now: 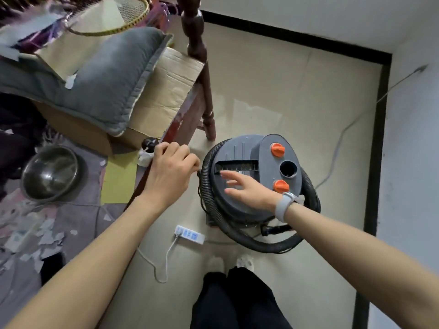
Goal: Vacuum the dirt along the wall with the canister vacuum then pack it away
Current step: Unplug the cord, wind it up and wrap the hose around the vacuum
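Your canister vacuum [251, 176] stands on the floor [297, 103] near the room's corner, its ribbed hose [259, 243] coiled round the body. It looks rigid and probably hefty, so lift by the recessed top handle [235, 166] (the hose would flex). Your right hand [249, 189] hovers spread above the lid; your left hand [169, 167] curls at the hose's edge, its hold unclear. The bed frame [202, 91] crowds the left, the power strip [189, 234] lies nearby; room opens toward the wall [411, 138].

left hand [169, 167] fingertips curl out of sight by the hose [206, 186]; right hand [249, 188] fingers blurred.
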